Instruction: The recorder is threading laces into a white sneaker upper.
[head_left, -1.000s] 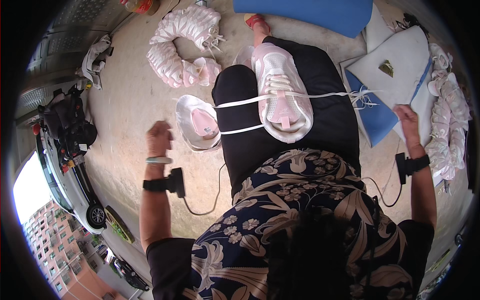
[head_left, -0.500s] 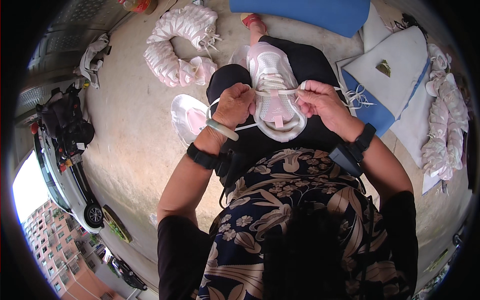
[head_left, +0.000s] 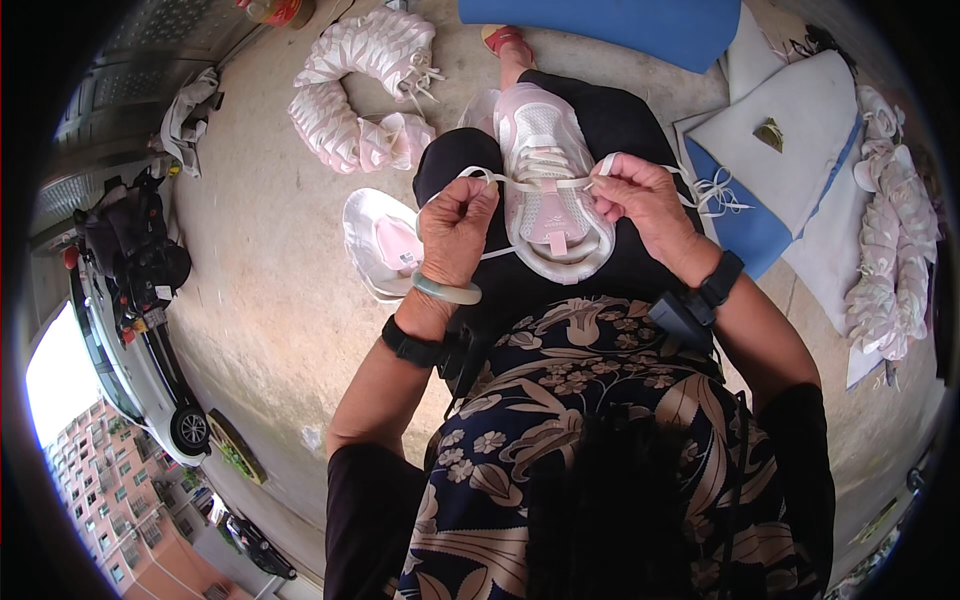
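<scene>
A white and pink sneaker [head_left: 556, 215] lies across my lap, its heel opening toward me and its toe pointing away. White shoelace [head_left: 517, 184] is threaded through its upper eyelets and runs out to both sides. Left of the shoe, my left hand [head_left: 457, 222] pinches one stretch of lace between thumb and fingers, with a small loop above it. On the other side my right hand [head_left: 645, 205] pinches the lace close to the eyelets, a bit of it standing up above the fingers. Another lace end hangs past my left wrist.
A curved row of nested pink-white shoe uppers [head_left: 345, 80] lies on the floor at far left. Beside my left knee rests a loose upper [head_left: 372, 235]. More stacked uppers [head_left: 890, 260] lie at right, near white and blue sheets [head_left: 790, 130]. A white car [head_left: 140, 370] stands at left.
My left hand has moved left, away from the shoe, drawing the lace out with it. My right hand has barely moved.
</scene>
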